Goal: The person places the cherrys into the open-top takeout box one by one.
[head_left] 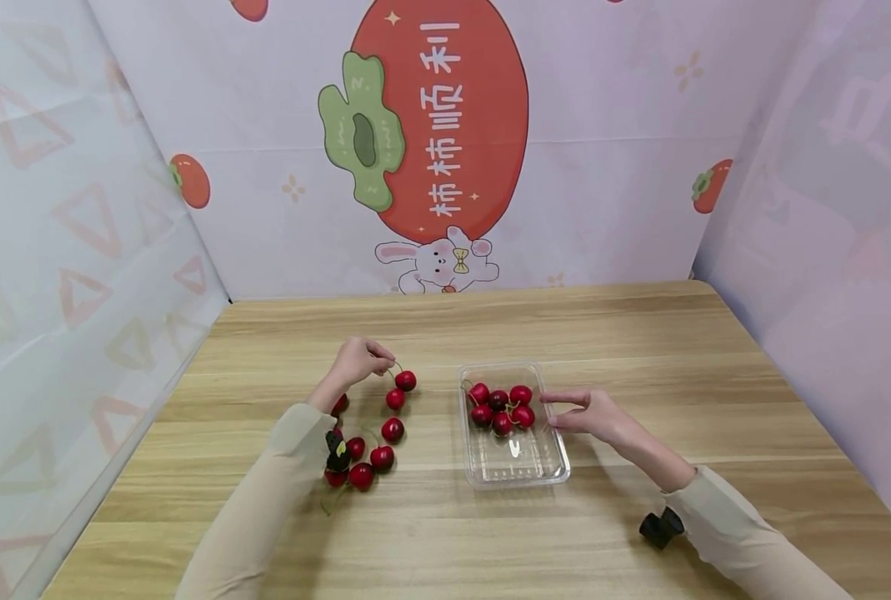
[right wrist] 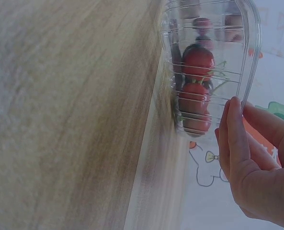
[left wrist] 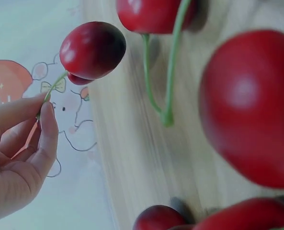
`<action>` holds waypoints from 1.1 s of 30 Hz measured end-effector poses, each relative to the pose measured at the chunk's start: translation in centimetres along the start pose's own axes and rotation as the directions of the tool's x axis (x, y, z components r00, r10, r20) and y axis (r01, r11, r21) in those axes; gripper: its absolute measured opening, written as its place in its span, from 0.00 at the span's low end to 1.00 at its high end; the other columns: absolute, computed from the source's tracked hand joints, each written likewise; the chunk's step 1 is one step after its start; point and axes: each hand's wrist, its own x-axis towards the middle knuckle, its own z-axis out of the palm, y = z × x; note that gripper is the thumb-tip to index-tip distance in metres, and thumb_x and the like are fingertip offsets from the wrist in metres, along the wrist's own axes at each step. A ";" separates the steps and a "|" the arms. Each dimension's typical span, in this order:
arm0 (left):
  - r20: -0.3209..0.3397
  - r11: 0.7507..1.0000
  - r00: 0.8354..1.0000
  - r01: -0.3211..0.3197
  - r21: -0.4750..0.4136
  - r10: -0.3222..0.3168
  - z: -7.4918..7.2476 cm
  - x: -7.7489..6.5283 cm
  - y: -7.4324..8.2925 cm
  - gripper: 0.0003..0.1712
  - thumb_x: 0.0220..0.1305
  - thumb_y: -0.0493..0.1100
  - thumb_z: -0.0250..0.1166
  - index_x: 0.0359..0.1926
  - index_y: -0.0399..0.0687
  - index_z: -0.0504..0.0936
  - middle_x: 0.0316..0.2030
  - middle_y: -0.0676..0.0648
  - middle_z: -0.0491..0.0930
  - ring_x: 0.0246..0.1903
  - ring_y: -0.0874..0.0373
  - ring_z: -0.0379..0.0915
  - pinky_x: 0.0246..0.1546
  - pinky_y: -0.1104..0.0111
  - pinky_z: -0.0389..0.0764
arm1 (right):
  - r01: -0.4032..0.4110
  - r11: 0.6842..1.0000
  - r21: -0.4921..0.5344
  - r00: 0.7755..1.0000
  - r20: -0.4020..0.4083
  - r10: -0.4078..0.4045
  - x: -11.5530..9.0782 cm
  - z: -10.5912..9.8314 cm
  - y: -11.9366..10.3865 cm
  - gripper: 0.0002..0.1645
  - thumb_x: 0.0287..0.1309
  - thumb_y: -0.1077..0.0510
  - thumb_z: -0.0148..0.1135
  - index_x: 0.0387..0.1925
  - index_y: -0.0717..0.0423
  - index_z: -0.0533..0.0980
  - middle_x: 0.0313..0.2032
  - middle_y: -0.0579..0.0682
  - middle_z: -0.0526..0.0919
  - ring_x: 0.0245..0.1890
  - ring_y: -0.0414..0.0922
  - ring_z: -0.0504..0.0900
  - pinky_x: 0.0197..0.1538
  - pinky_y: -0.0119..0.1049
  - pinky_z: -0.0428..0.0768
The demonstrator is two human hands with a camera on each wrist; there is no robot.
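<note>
My left hand (head_left: 358,360) pinches the thin green stem (left wrist: 54,86) of a pair of red cherries (head_left: 405,381) between thumb and fingertips, at the far end of a loose group. In the left wrist view one dark red cherry (left wrist: 91,50) hangs from that stem, with another partly hidden behind it. My right hand (head_left: 593,414) is at the right side of a clear plastic box (head_left: 516,477). Its extended fingers and thumb touch the box's rim and wall, spread slightly apart. Several cherries (head_left: 499,402) with stems lie in the far half of the box.
More loose cherries (head_left: 362,476) lie on the wooden table (head_left: 445,542) left of the box, some partly covered by the left wrist and its black camera (head_left: 337,450). A printed cloth (head_left: 603,208) stands behind the table, with pale cloth on both sides.
</note>
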 end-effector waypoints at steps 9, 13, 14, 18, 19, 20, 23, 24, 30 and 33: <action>-0.063 0.998 0.996 0.060 -0.036 -0.063 0.2 -0.7 1.0 0.07 0.54 0.34 0.62 0.32 0.33 0.82 0.31 0.36 0.81 0.26 0.50 0.79 0.36 0.56 0.77 | -0.001 1.000 -0.003 1.000 -0.001 0.001 -0.1 0.0 0.0 0.30 0.51 0.61 0.61 0.55 0.69 0.66 0.54 0.66 0.67 0.41 0.52 0.79 0.44 0.36 0.77; -0.092 0.995 0.992 0.081 -0.063 -0.087 0.3 -0.9 1.3 0.07 0.54 0.34 0.62 0.32 0.33 0.82 0.32 0.38 0.81 0.23 0.59 0.78 0.39 0.56 0.77 | -0.001 1.000 -0.002 1.000 -0.002 0.001 0.0 0.0 0.0 0.30 0.51 0.62 0.61 0.55 0.69 0.66 0.54 0.67 0.68 0.41 0.52 0.79 0.43 0.36 0.77; -0.096 0.994 0.991 0.083 -0.071 -0.089 0.4 -1.0 1.4 0.07 0.54 0.34 0.62 0.33 0.33 0.82 0.32 0.38 0.81 0.23 0.59 0.78 0.39 0.56 0.77 | 0.000 1.000 -0.003 1.000 -0.002 0.000 0.0 0.0 0.0 0.29 0.51 0.62 0.61 0.55 0.69 0.66 0.53 0.67 0.68 0.41 0.53 0.79 0.43 0.36 0.77; -0.106 0.992 0.990 0.082 -0.099 -0.093 0.5 -1.3 1.9 0.07 0.54 0.34 0.62 0.33 0.33 0.82 0.32 0.38 0.81 0.25 0.54 0.79 0.39 0.57 0.77 | 0.006 1.000 -0.011 1.000 -0.001 -0.006 0.0 0.0 0.0 0.29 0.51 0.62 0.60 0.55 0.69 0.66 0.53 0.67 0.68 0.40 0.53 0.79 0.43 0.36 0.77; -0.108 0.991 0.990 0.084 -0.102 -0.094 0.5 -1.4 2.1 0.07 0.53 0.34 0.62 0.32 0.33 0.82 0.32 0.38 0.81 0.25 0.54 0.79 0.39 0.57 0.77 | 0.008 1.000 -0.012 1.000 -0.001 -0.008 0.0 0.0 0.0 0.29 0.51 0.62 0.60 0.55 0.69 0.66 0.53 0.67 0.68 0.40 0.53 0.79 0.44 0.36 0.77; -0.108 0.991 0.989 0.086 -0.104 -0.097 0.5 -1.5 2.2 0.07 0.53 0.34 0.62 0.32 0.33 0.82 0.31 0.38 0.81 0.25 0.54 0.79 0.38 0.58 0.77 | 0.010 1.000 -0.012 1.000 -0.001 -0.010 0.0 0.0 0.0 0.29 0.52 0.62 0.60 0.55 0.69 0.66 0.53 0.67 0.68 0.40 0.53 0.79 0.43 0.36 0.77; -0.108 0.991 0.989 0.089 -0.101 -0.100 0.6 -1.8 2.6 0.07 0.53 0.35 0.63 0.33 0.34 0.82 0.30 0.39 0.82 0.23 0.57 0.78 0.37 0.59 0.78 | 0.014 1.000 -0.007 1.000 -0.001 -0.014 0.1 0.0 0.0 0.29 0.52 0.62 0.60 0.55 0.70 0.65 0.53 0.67 0.68 0.40 0.54 0.79 0.43 0.36 0.77; -0.108 0.991 0.989 0.090 -0.103 -0.101 0.7 -1.9 2.7 0.07 0.53 0.35 0.63 0.33 0.34 0.82 0.30 0.39 0.82 0.23 0.58 0.78 0.37 0.60 0.78 | 0.014 1.000 -0.003 1.000 -0.001 -0.014 0.1 0.0 0.0 0.29 0.52 0.63 0.60 0.55 0.70 0.65 0.53 0.68 0.67 0.40 0.54 0.79 0.43 0.36 0.77; -0.103 0.987 0.989 0.090 -0.134 -0.104 1.0 -2.3 3.4 0.07 0.53 0.34 0.63 0.33 0.33 0.82 0.33 0.39 0.81 0.24 0.56 0.79 0.37 0.61 0.78 | 0.008 1.000 0.008 1.000 0.000 -0.008 0.1 0.0 0.0 0.30 0.51 0.62 0.60 0.55 0.70 0.65 0.53 0.68 0.68 0.39 0.53 0.80 0.43 0.36 0.77; -0.102 0.986 0.991 0.075 -0.146 -0.090 1.2 -2.5 3.7 0.07 0.52 0.33 0.63 0.33 0.33 0.82 0.32 0.39 0.81 0.26 0.51 0.79 0.33 0.65 0.79 | -0.001 1.000 0.012 1.000 0.000 0.001 0.0 0.0 0.0 0.30 0.51 0.62 0.60 0.55 0.70 0.65 0.53 0.68 0.69 0.39 0.53 0.80 0.43 0.37 0.77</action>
